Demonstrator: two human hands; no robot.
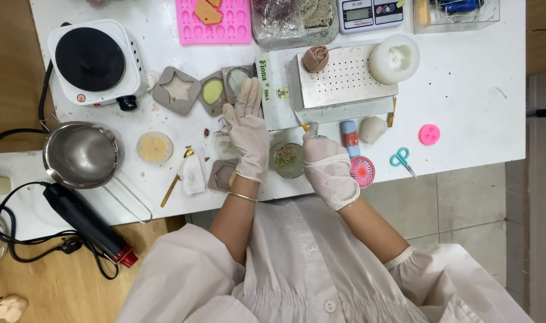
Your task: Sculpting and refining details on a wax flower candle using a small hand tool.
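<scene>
Head camera looks straight down on a white desk (464,113) with a wooden floor (51,287) to the left and pale tiles (464,197) to the right. Both hands wear white gloves. The left hand (247,133) lies flat and spread, fingers straight, holding nothing, its fingertips over a grey mould with a round green fill (213,91); a star-shaped grey mould (177,90) sits just beside that. The right hand (327,166) is curled around a thin tool with a yellow tip (303,124), beside a small round dish of dried flowers (288,160) that rests between the two hands near the desk's front edge.

Behind the hands stands a white machine with a perforated metal plate (345,78), carrying a brown rose shape (315,58) and a white round mould (394,58). At the left are a white hot plate (94,60), a steel pot (80,155) and a black heat gun (87,224). Teal scissors (400,158) lie to the right, a pink tray (213,27) at the back.
</scene>
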